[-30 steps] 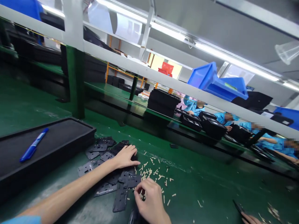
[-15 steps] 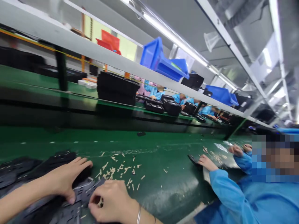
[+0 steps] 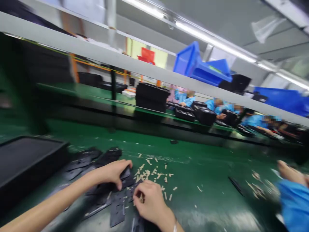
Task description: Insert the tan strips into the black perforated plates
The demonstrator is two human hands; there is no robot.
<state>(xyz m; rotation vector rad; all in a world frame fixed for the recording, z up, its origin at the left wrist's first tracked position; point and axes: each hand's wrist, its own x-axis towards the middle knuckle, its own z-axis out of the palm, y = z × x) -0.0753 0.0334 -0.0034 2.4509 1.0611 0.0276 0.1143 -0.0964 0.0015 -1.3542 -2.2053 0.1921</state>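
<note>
On my feed, the left hand (image 3: pixel 111 174) lies spread, fingers down on a dark perforated plate (image 3: pixel 118 206), while the right hand (image 3: pixel 151 201) curls narrow around a pale stick-like piece (image 3: pixel 142 198), too blurred to confirm a grip, near the front edge of the green bench (image 3: pixel 193 167). Loose pale sticks (image 3: pixel 147 174) scatter just beyond; a black tray (image 3: pixel 29 164) sits at the left, and a co-worker's blue sleeve (image 3: pixel 295 206) enters at the right.

Two hands (image 3: pixel 112 174) (image 3: pixel 152 201), roughly ten black plates (image 3: pixel 117 209)
</note>
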